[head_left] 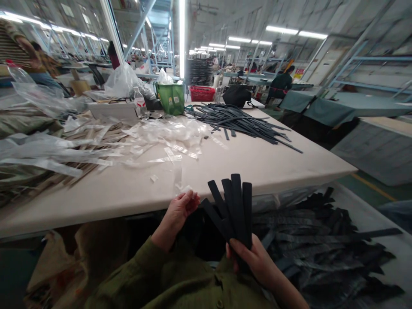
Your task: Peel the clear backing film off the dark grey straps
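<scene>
My right hand (pixel 249 255) is closed around a fanned bunch of black fabric strips (pixel 236 206), their flat rounded ends pointing up and away from me. To its left, my left hand (pixel 180 210) is raised at the table's front edge, thumb and fingers pinched together. A clear plastic strip (pixel 178 174) rises from those fingertips over the tabletop; its lower end is partly hidden by the fingers. Further back lies a loose heap of clear plastic strips (pixel 180 133). Behind and to the right, a pile of long dark strips (pixel 238 120) spreads across the table.
The pale table (pixel 273 163) runs across in front of me. Brown strips (pixel 93 159) under plastic lie left. A green bag (pixel 172 98), red basket (pixel 202 93) and black bag (pixel 238 95) stand behind. Many black strips (pixel 309 244) fill the space below right. A seated person (pixel 281 83) is beyond.
</scene>
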A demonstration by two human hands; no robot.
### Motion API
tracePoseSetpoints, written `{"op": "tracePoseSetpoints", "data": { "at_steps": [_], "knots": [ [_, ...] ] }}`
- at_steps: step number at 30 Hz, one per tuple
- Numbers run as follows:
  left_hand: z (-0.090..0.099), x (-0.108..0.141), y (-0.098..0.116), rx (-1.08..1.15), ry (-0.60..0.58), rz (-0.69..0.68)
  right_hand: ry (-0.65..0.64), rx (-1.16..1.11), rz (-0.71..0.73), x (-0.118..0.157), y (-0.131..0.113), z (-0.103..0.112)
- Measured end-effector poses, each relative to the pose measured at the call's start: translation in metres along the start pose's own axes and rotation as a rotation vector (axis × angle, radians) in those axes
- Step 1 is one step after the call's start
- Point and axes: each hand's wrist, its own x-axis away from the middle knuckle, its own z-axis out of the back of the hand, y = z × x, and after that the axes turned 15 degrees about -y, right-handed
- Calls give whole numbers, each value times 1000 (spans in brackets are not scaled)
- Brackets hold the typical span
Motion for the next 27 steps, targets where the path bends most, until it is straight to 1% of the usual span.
{"op": "tracePoseSetpoints", "data": {
  "at_steps": [3,8,12,16,20,22,24,27],
  "knots": [
    [-6,0,2,4,-22,10,40,87,-7,9,10,-3],
    [-11,4,-5,-71,-38,25,108,226,-1,1,17,0],
    [-10,5,-11,-113,-20,2,136,256,-6,-6,17,-1],
    [-5,5,-10,-136,-6,-45,144,320,-10,-7,20,-1],
    [-3,6,-9,-221,-25,-46,174,389,-29,-5,23,-2],
    [-7,8,-14,-311,-53,-46,182,406,-21,-7,21,-3],
    [-14,12,-23,-396,-119,-38,176,376,-1,-12,17,-4],
    [-23,15,-38,-394,-212,20,153,249,22,-19,10,-2]
  ]
}}
